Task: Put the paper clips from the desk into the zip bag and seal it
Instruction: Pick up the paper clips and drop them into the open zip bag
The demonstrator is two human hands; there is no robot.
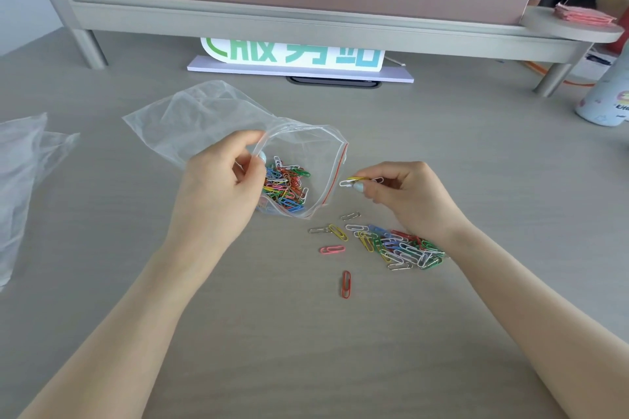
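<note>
A clear zip bag (204,119) with a red seal line lies on the grey desk, its mouth held wide. My left hand (218,187) pinches the near lip of that mouth. Inside the bag sits a heap of coloured paper clips (287,185). My right hand (408,194) hovers just right of the bag's mouth and pinches a few clips (357,180), white and yellow among them. Below it a pile of loose clips (401,247) lies on the desk. A pink clip (332,249) and a red clip (346,284) lie apart from the pile.
A second clear plastic bag (23,160) lies at the left edge. A raised grey monitor shelf (306,20) spans the back, with a white sign (292,58) under it. A pale bottle (606,95) stands at the right edge. Pink folded papers (583,15) rest on the shelf's right end.
</note>
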